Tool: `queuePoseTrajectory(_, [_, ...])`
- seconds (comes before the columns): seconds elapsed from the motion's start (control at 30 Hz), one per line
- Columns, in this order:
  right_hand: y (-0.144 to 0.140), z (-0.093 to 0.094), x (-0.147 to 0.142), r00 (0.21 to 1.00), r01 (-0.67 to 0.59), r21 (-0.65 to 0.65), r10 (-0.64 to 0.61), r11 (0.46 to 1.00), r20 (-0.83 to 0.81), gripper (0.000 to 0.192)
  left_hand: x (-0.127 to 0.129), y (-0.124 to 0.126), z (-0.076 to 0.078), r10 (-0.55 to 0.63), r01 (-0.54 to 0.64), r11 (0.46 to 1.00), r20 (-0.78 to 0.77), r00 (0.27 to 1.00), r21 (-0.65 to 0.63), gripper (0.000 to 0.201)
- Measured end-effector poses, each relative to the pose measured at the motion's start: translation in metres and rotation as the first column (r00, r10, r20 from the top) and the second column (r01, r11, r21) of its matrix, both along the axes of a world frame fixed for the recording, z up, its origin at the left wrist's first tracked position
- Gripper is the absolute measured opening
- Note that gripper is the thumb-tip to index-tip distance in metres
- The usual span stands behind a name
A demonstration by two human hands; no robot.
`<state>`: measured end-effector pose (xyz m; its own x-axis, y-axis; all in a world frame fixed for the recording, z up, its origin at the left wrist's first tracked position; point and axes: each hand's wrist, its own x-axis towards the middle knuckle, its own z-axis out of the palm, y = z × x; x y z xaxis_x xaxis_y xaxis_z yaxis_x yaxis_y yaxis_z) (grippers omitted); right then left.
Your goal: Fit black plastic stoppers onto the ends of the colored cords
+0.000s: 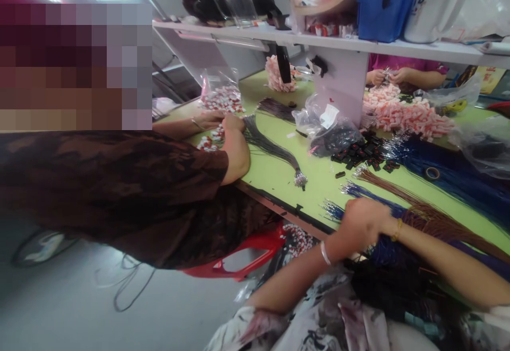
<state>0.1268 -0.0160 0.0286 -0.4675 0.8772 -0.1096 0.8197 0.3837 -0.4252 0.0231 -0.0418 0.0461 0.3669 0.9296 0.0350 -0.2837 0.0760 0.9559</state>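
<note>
At the table's near edge, we are seeing the person's left hand, a white bangle circling its wrist, and right hand, a yellow band circling the other. The hands are overlapping and blurring; we cannot tell how tight either grip is or whether anything is being held. The blue wires are lying at this edge, their silver tips pointing out just beside the hands. Beyond them, brown wires are running parallel, and a tape roll is resting on a larger dark-blue bundle toward the right edge. Farther in, black connectors are lying heaped beside a clear bag. Toward the left end, a co-worker's hands are touching or nearing a grey wire bundle; we cannot distinguish which. Near the far edge, pale pink pieces are forming a pile, behind which another person's hands are working. Above, a shelf is carrying a blue bin.
</note>
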Motion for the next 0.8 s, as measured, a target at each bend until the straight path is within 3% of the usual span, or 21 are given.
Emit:
queuePoseTrajectory(0.03, [-0.001, 0.000, 0.000, 1.000, -0.005, 0.007, 0.005, 1.000, 0.009, 0.011, -0.010, 0.022, -0.004, 0.050, -0.048, 0.998, -0.050, 0.998, 0.035, 0.011])
queuePoseTrajectory(0.07, [-0.002, 0.001, -0.001, 1.000, -0.009, 0.015, 0.009, 1.000, 0.021, 0.011, -0.019, 0.044, -0.009, 0.178, -0.153, 0.978, -0.191, 0.965, 0.142, 0.011])
queuePoseTrajectory(0.13, [-0.004, 0.004, -0.002, 0.998, -0.024, 0.032, 0.022, 0.999, 0.054, 0.009, -0.033, 0.084, -0.020, 0.373, -0.250, 0.915, -0.435, 0.820, 0.316, 0.017])
queuePoseTrajectory(0.2, [-0.007, 0.007, -0.003, 0.995, -0.050, 0.048, 0.045, 0.998, 0.091, 0.011, -0.043, 0.112, -0.031, 0.377, -0.200, 0.916, -0.581, 0.721, 0.347, 0.013])
queuePoseTrajectory(0.27, [-0.009, 0.008, -0.002, 0.992, -0.061, 0.070, 0.052, 0.996, 0.115, 0.012, -0.050, 0.125, -0.040, 0.357, -0.165, 0.923, -0.608, 0.709, 0.349, 0.009])
queuePoseTrajectory(0.37, [-0.010, 0.008, 0.001, 0.997, -0.036, 0.086, 0.030, 0.996, 0.073, 0.010, -0.057, 0.129, -0.045, 0.329, -0.214, 0.938, -0.504, 0.798, 0.273, 0.014])
queuePoseTrajectory(0.5, [-0.005, 0.003, 0.008, 0.977, 0.047, 0.007, -0.044, 0.999, -0.210, 0.008, -0.073, 0.122, -0.038, 0.309, -0.316, 0.949, -0.174, 0.935, -0.015, 0.036])
queuePoseTrajectory(0.6, [0.002, 0.002, 0.010, 0.887, 0.075, -0.092, -0.108, 0.993, -0.450, 0.007, -0.085, 0.113, -0.029, 0.314, -0.309, 0.943, 0.022, 0.949, -0.120, 0.031])
queuePoseTrajectory(0.7, [0.007, 0.005, 0.007, 0.774, 0.089, -0.182, -0.183, 0.979, -0.607, 0.010, -0.092, 0.100, -0.023, 0.328, -0.313, 0.933, 0.060, 0.943, -0.180, 0.027])
queuePoseTrajectory(0.8, [0.010, 0.011, 0.003, 0.699, 0.115, -0.201, -0.223, 0.973, -0.680, 0.013, -0.091, 0.084, -0.022, 0.304, -0.274, 0.932, 0.102, 0.947, -0.235, 0.041])
